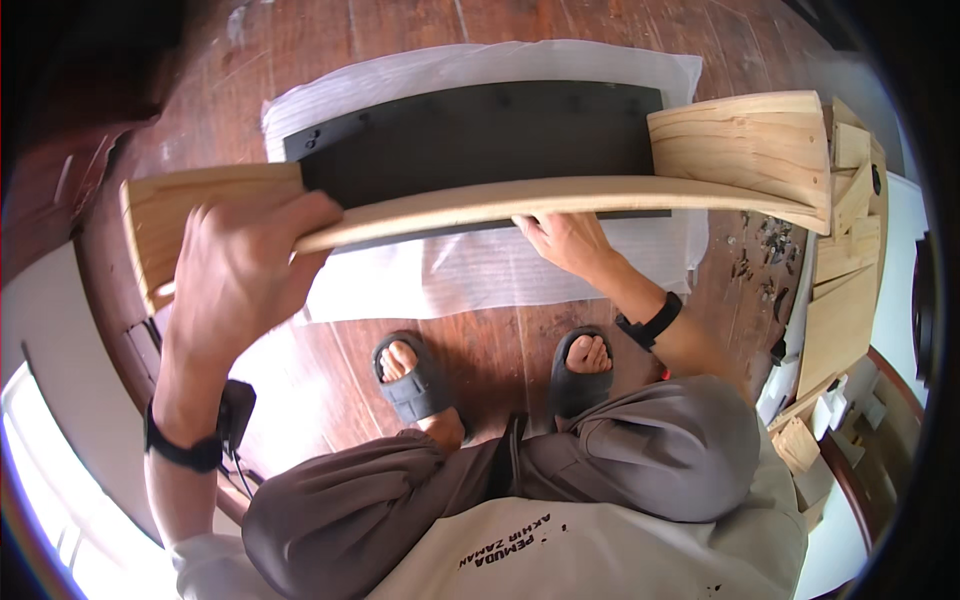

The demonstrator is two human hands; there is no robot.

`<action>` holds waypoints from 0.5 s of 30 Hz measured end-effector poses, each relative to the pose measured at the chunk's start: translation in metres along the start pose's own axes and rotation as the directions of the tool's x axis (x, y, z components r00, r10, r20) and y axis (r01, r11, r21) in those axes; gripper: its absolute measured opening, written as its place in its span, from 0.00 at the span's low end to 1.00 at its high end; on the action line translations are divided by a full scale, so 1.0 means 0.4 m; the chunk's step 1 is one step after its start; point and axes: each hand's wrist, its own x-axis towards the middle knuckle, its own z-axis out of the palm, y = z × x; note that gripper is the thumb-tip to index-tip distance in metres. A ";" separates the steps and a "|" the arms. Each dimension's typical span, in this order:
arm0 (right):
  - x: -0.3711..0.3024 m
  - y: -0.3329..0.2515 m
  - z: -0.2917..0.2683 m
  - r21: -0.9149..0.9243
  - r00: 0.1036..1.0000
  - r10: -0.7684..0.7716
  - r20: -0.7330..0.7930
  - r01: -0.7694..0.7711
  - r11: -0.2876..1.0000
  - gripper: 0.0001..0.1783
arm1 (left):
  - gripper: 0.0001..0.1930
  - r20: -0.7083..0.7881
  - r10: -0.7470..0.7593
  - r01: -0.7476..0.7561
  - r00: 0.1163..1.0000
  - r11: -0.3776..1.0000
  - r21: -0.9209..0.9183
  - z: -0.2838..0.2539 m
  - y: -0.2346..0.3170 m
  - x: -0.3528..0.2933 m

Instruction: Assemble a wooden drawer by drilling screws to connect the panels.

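Note:
A U-shaped frame of pale wood runs across the view. Its long board [450, 205] shows mostly its narrow edge, with a left end board [150, 215] and a right end board [740, 140] reaching away from me. My left hand [240, 260], slightly blurred, is closed around the long board near its left end. Around the middle of that board my right hand [570, 240] is closed, thumb on the near side and the other fingers largely hidden. Partly covered by the frame, a flat black panel [480, 130] lies on a white foam sheet [500, 270].
Under the sheet is a reddish-brown plank floor [480, 350], where my sandalled feet [410, 375] stand close to the sheet. Small loose hardware [775, 245] is scattered at the right. Beyond it, wooden boards and offcuts [845, 280] are piled along the right side.

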 end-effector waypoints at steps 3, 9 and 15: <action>0.008 -0.049 -0.024 0.212 0.922 -0.330 0.205 0.287 0.934 0.05 | 0.09 0.057 0.102 -0.099 0.993 0.994 -0.047 -0.018 -0.022 -0.003; 0.060 -0.166 -0.147 0.321 0.569 -0.616 0.545 0.538 0.780 0.10 | 0.10 0.178 0.023 -0.049 0.984 0.988 0.145 -0.020 -0.096 -0.063; 0.116 -0.183 0.124 0.355 0.588 -0.550 0.592 0.423 0.834 0.16 | 0.09 -0.002 0.059 -0.058 0.998 0.993 0.098 0.002 -0.087 -0.068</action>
